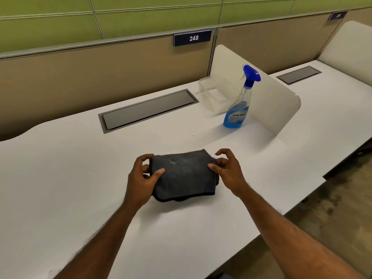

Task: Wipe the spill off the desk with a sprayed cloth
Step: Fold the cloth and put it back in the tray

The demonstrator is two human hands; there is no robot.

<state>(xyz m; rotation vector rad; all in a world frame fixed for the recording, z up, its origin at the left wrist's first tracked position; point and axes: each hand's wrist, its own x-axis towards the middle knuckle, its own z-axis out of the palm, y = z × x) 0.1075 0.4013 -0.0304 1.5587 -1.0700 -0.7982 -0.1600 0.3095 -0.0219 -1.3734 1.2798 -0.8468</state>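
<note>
A folded dark grey cloth (183,176) lies on the white desk (80,178), with a small damp-looking patch near its top. My left hand (143,178) grips the cloth's left edge, thumb on top and fingers curled behind it. My right hand (227,168) rests at the cloth's right edge, thumb pressing on it and fingers curled above. A clear spray bottle (239,105) with a blue trigger head and blue liquid stands upright at the back right, out of both hands' reach. No spill shows clearly on the desk.
A clear plastic tray (213,93) sits behind the bottle. A rounded white divider panel (277,101) stands to the bottle's right. A grey recessed cable hatch (147,109) lies in the desk's back. A beige partition bears sign 248 (193,38). The desk's front edge runs diagonally at right.
</note>
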